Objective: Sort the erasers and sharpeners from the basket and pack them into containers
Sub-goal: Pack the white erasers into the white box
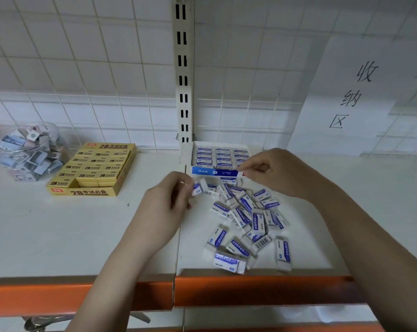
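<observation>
while the left hand (pixel 171 197) pinches one white-and-blue eraser (pixel 199 187) in curled fingers just in front of the white eraser box (pixel 187 152) at the shelf's (pixel 59 236) back edge, the right hand (pixel 272 171) grips the box's blue front flap, so the sensible move is to keep the box steadied and slide the eraser in label-up, aligned with the rows already packed. that box looks mostly filled, though a loose pile of erasers (pixel 246 224) lies between it and the shelf's front edge; toward the back left, the yellow box (pixel 92 168) holds neat rows of 2b erasers, and the clear jar (pixel 25 152) in the left corner holds what are probably small sharpeners.
</observation>
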`<state>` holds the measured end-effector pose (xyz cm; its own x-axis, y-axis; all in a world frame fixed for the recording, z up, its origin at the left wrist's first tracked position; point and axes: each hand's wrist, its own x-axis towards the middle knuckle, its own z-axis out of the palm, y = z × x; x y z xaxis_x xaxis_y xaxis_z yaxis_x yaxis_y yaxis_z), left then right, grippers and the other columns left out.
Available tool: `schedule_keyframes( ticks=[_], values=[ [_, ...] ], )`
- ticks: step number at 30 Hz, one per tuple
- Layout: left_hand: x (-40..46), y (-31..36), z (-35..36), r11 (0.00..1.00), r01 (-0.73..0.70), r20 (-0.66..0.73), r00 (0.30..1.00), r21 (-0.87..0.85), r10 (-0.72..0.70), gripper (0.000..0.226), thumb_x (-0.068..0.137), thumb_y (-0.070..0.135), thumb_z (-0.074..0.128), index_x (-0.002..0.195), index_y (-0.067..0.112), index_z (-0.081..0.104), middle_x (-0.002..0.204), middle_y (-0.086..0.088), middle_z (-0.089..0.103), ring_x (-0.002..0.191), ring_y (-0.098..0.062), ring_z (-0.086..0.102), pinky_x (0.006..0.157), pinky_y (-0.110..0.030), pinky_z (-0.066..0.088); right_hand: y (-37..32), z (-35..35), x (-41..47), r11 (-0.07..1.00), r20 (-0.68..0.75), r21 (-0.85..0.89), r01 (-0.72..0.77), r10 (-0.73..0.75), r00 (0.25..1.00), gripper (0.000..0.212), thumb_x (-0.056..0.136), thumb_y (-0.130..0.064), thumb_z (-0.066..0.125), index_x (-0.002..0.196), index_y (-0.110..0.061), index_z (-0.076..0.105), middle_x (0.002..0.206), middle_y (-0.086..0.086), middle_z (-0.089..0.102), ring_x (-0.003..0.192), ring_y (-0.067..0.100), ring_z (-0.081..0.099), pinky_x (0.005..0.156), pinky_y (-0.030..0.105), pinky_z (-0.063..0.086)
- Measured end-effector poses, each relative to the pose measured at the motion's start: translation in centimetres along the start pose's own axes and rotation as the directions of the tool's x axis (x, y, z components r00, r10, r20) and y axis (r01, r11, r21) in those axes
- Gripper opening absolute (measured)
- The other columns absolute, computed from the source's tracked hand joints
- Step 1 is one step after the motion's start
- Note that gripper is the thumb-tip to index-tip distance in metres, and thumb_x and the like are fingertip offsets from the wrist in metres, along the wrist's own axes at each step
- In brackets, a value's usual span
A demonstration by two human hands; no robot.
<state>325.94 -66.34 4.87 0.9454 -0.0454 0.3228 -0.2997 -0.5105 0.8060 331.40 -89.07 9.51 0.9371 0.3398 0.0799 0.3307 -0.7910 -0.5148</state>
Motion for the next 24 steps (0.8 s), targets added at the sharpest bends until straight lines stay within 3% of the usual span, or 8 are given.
schedule_keyframes(
  ticks=[3, 5, 9, 12, 17, 20, 22, 24],
  values=[
    [1.1, 0.7, -0.4, 0.999, 0.002, -0.008, 1.000, -0.050, -0.002, 0.025, 0.094, 0.016, 0.049, 0.089, 0.040, 0.055, 0.071, 0.002, 0.066, 0.065, -0.009, 0.062, 0.069, -0.025, 0.048, 0.0, -0.7, -2.4, 0.996, 0.238, -0.067, -0.061, 0.075, 0.968, 0.029, 0.086, -0.032, 0.066, 0.115, -0.032, 0.064, 0.099, -0.013, 0.067, 0.086, -0.003, 0.060, 0.073, 0.014, 0.044],
    [1.9, 1.2, -0.5, 0.997, 0.008, 0.012, 1.000, -0.080, -0.008, 0.027, 0.093, 0.015, 0.049, 0.089, 0.041, 0.057, 0.074, 0.003, 0.067, 0.066, -0.006, 0.063, 0.071, -0.024, 0.050, -0.2, -0.8, -3.6, 0.990, 0.307, -0.112, -0.090, 0.120, 0.944, 0.041, 0.082, -0.041, 0.068, 0.121, -0.036, 0.059, 0.104, -0.016, 0.061, 0.090, -0.004, 0.057, 0.073, 0.013, 0.041],
    [3.2, 2.0, -0.3, 0.989, 0.043, 0.095, 0.995, -0.144, -0.029, 0.020, 0.092, 0.015, 0.056, 0.096, 0.032, 0.065, 0.077, -0.005, 0.069, 0.067, -0.006, 0.063, 0.074, -0.020, 0.050, -0.5, -0.3, -5.1, 0.983, 0.300, -0.135, -0.126, 0.162, 0.940, 0.055, 0.075, -0.044, 0.074, 0.126, -0.037, 0.055, 0.110, -0.015, 0.057, 0.097, -0.001, 0.054, 0.082, 0.017, 0.042],
    [3.6, 2.2, -0.2, 0.992, 0.044, 0.176, 0.984, -0.115, -0.023, 0.022, 0.087, 0.021, 0.063, 0.103, 0.036, 0.064, 0.072, -0.018, 0.059, 0.067, -0.016, 0.056, 0.064, -0.015, 0.043, -0.5, 0.4, -5.8, 0.982, 0.236, -0.112, -0.149, 0.172, 0.956, 0.056, 0.074, -0.041, 0.076, 0.126, -0.035, 0.056, 0.114, -0.013, 0.058, 0.101, 0.002, 0.053, 0.087, 0.020, 0.042],
    [3.6, 1.5, 0.2, 0.991, 0.033, 0.249, 0.969, -0.128, 0.000, 0.031, 0.080, 0.027, 0.069, 0.103, 0.045, 0.059, 0.078, -0.029, 0.058, 0.066, -0.016, 0.044, 0.068, -0.027, 0.040, -0.9, 1.4, -6.6, 0.982, 0.144, -0.122, -0.144, 0.161, 0.976, 0.054, 0.074, -0.043, 0.076, 0.123, -0.029, 0.059, 0.110, -0.011, 0.057, 0.105, 0.005, 0.052, 0.090, 0.024, 0.042],
    [3.5, 1.3, 0.2, 0.993, 0.015, 0.233, 0.973, -0.115, 0.012, 0.034, 0.083, 0.017, 0.067, 0.111, 0.036, 0.062, 0.077, -0.007, 0.072, 0.071, -0.004, 0.057, 0.075, -0.023, 0.047, -0.8, 1.9, -6.7, 0.989, 0.071, -0.100, -0.111, 0.118, 0.990, 0.049, 0.075, -0.044, 0.073, 0.118, -0.025, 0.062, 0.109, -0.008, 0.055, 0.106, 0.007, 0.049, 0.092, 0.027, 0.040],
    [3.5, 1.2, 0.1, 0.994, 0.010, 0.218, 0.976, -0.105, 0.013, 0.038, 0.085, 0.009, 0.065, 0.117, 0.028, 0.061, 0.071, 0.020, 0.070, 0.070, 0.011, 0.060, 0.071, -0.005, 0.044, -0.8, 2.0, -6.8, 0.991, -0.040, 0.051, -0.122, 0.125, 0.991, 0.045, 0.073, -0.041, 0.076, 0.114, -0.034, 0.060, 0.108, -0.013, 0.054, 0.103, 0.001, 0.052, 0.087, 0.023, 0.041],
    [3.5, 1.1, -0.1, 0.997, 0.001, 0.198, 0.980, -0.082, 0.015, 0.038, 0.086, 0.008, 0.064, 0.117, 0.028, 0.060, 0.062, 0.026, 0.065, 0.066, 0.012, 0.058, 0.065, 0.000, 0.039, -0.7, 2.1, -7.0, 0.952, -0.147, 0.274, -0.133, 0.178, 0.973, 0.040, 0.072, -0.029, 0.079, 0.106, -0.036, 0.060, 0.108, -0.012, 0.056, 0.094, 0.002, 0.062, 0.077, 0.023, 0.048]
  ],
)
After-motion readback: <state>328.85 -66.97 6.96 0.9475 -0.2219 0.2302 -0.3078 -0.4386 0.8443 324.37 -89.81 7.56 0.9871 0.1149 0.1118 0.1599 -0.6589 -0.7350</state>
